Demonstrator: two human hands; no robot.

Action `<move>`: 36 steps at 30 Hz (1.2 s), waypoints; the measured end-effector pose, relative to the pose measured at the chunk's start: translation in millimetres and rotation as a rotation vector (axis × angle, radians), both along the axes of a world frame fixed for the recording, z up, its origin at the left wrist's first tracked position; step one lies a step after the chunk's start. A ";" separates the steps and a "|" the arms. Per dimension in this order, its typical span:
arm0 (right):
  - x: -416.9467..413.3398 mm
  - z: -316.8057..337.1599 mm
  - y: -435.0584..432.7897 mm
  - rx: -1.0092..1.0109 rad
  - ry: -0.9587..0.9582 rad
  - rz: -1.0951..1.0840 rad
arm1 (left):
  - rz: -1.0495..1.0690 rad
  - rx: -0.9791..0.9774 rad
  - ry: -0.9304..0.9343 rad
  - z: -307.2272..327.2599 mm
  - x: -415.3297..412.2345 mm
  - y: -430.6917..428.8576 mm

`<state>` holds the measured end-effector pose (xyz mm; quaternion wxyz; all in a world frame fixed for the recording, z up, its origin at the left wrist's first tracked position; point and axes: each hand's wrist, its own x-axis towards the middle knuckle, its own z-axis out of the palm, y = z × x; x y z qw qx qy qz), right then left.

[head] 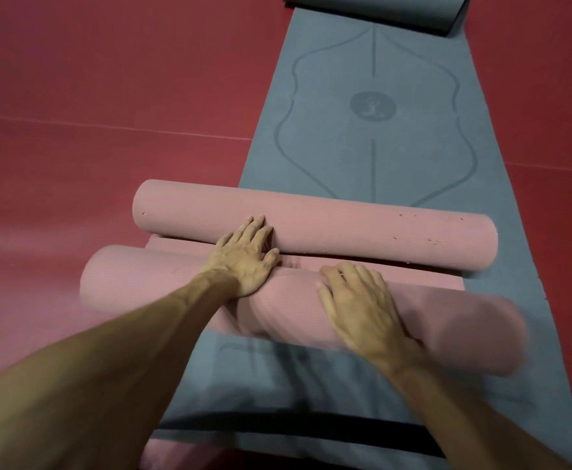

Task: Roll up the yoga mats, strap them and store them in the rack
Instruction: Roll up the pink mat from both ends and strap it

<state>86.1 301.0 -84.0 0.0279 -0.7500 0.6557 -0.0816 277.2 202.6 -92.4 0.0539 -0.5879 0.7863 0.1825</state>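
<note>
— Head view: we're mid-roll. Our pink mat, rolled from both ends, lies across the grey mat; left hand and right hand press flat, gripping nothing.
— Next we probably join the rolls, then reach for the black band, perhaps a strap, at the grey mat's near end.
</note>
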 end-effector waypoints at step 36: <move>-17.6 26.9 -29.1 0.520 0.036 0.180 | -0.120 -0.119 -0.054 25.9 17.7 74.0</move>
